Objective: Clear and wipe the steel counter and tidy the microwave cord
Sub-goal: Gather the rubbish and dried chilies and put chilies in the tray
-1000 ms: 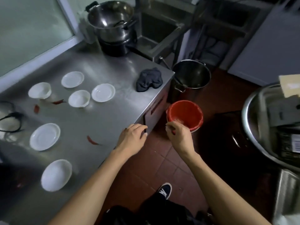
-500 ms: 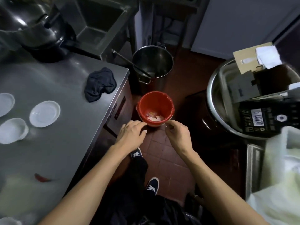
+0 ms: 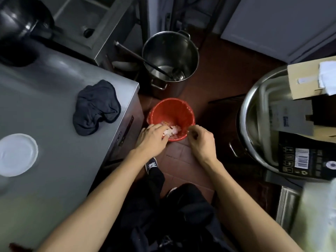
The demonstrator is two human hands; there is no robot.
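The steel counter (image 3: 54, 115) fills the left side. A crumpled dark cloth (image 3: 96, 104) lies near its right corner and a white saucer (image 3: 17, 154) sits at the left edge. A red scrap (image 3: 20, 249) lies at the counter's near edge. On the floor beside the counter stands a red bin (image 3: 171, 115) with pale scraps inside. My left hand (image 3: 151, 138) reaches over the bin's near rim, fingers stretched toward the scraps. My right hand (image 3: 201, 140) hovers at the rim's right side, fingertips pinched together; nothing shows between them. The microwave cord is out of view.
A tall steel pot (image 3: 171, 57) with a ladle stands on the floor behind the bin. A large steel basin (image 3: 258, 113) holding cardboard boxes is at the right. A sink (image 3: 87, 24) and a black pot (image 3: 21, 24) sit beyond the counter. My feet are below the bin.
My view swung right and down from the counter to the bin. Both hands left the counter edge and moved forward to the bin's rim; my left fingers stretched out over it.
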